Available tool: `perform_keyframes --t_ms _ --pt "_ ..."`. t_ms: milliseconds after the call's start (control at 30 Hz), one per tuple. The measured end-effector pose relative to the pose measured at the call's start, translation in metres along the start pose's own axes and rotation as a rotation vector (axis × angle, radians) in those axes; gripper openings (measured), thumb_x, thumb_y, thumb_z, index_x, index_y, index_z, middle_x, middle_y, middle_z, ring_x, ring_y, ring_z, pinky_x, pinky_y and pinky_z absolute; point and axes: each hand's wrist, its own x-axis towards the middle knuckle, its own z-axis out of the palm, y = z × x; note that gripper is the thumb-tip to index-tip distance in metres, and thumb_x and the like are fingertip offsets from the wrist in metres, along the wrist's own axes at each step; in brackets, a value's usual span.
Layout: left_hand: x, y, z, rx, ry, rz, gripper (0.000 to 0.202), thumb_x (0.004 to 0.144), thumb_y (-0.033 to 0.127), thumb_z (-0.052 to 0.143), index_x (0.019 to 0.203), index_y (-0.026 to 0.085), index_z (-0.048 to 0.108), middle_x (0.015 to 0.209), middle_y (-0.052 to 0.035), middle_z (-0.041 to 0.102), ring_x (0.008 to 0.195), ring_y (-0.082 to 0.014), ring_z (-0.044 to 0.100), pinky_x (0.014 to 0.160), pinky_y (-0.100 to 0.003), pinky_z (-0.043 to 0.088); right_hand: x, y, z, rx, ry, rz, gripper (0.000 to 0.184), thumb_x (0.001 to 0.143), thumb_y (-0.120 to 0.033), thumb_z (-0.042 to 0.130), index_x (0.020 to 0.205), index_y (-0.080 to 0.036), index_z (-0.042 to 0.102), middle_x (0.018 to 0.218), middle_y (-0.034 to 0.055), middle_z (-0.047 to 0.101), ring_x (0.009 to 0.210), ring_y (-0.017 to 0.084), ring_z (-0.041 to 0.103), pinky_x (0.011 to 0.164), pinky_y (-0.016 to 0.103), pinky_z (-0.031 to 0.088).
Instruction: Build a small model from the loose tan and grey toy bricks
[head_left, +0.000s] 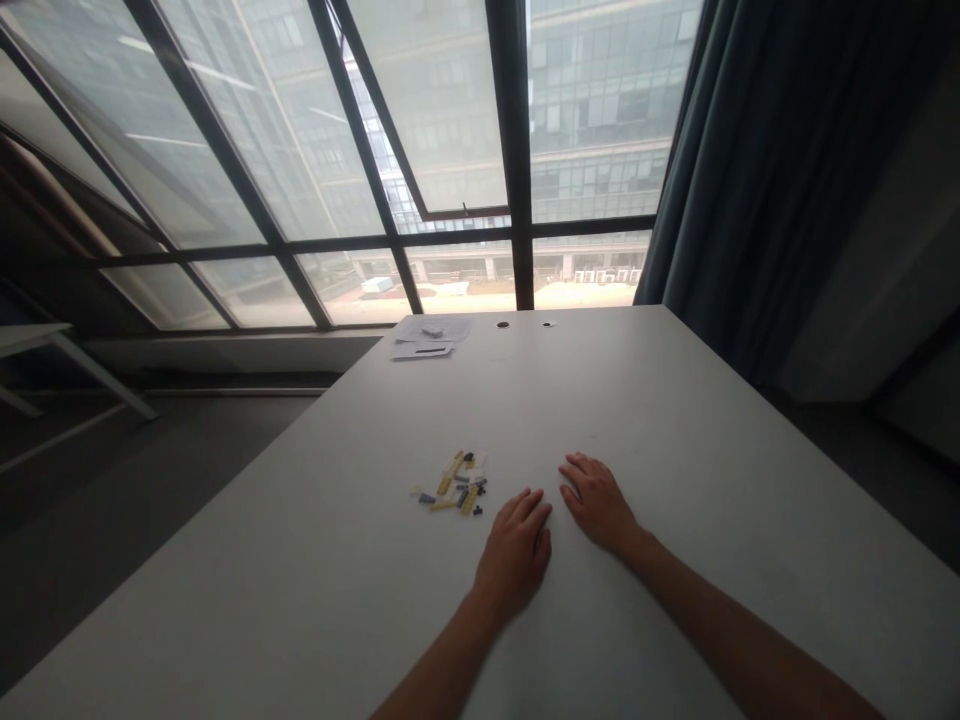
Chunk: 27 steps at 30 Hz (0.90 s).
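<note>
A loose pile of small building bricks [466,492], in tan, dark grey, black and white, lies on the white table [337,600]. Just right of the pile, my left hand [516,548] rests palm down with its fingers loosely stretched and nothing in it. My right hand [596,500] lies on the tabletop a little farther right, fingers apart, also holding nothing. A narrow gap separates the two hands, and neither touches the bricks. Single brick shapes are too small to tell apart well.
Paper sheets [427,345] with a small white item on top lie at the table's far left corner. Two round cable holes, one of them the dark hole [503,325], sit near the far edge. Beyond are windows and a dark curtain [720,200]; another table [34,338] stands left.
</note>
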Motion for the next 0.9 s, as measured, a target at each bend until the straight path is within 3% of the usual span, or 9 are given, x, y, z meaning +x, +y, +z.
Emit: perform_keyframes --t_ms 300,567,733,900 --pt "0.012 0.005 -0.005 -0.022 0.001 -0.025 0.033 0.089 0.016 0.056 0.119 0.023 0.068 0.136 -0.0072 0.061 0.129 -0.0253 0.051 0.112 -0.046 0.042 0.003 0.007 0.001 -0.031 -0.010 -0.030 0.035 0.095 -0.029 0.050 0.126 -0.019 0.064 0.140 0.0116 0.057 0.133 0.025 0.046 0.116 0.043 0.028" --pt "0.021 0.007 -0.022 0.067 -0.177 0.060 0.037 0.089 0.024 0.059 0.125 0.021 0.065 0.141 -0.0113 0.057 0.131 -0.0273 0.050 0.113 -0.044 0.041 0.006 0.010 -0.002 -0.047 -0.037 -0.029 0.035 0.096 -0.030 0.051 0.126 -0.019 0.064 0.140 0.0112 0.057 0.130 0.025 0.047 0.114 0.041 0.030" --pt "0.037 0.006 -0.026 0.124 -0.218 0.101 0.025 0.090 0.027 0.057 0.111 0.021 0.070 0.124 -0.0106 0.066 0.115 -0.0282 0.059 0.104 -0.043 0.048 0.008 0.011 -0.002 -0.051 -0.023 -0.031 0.033 0.095 -0.029 0.052 0.124 -0.019 0.065 0.139 0.0107 0.058 0.129 0.024 0.049 0.112 0.039 0.032" --pt "0.049 -0.009 -0.032 0.120 -0.190 0.187 0.028 0.095 0.024 0.049 0.114 0.023 0.069 0.112 -0.0077 0.069 0.107 -0.0241 0.060 0.100 -0.038 0.049 0.009 0.009 -0.007 -0.042 -0.045 -0.026 0.034 0.094 -0.028 0.053 0.125 -0.017 0.065 0.139 0.0116 0.058 0.129 0.023 0.050 0.113 0.039 0.033"
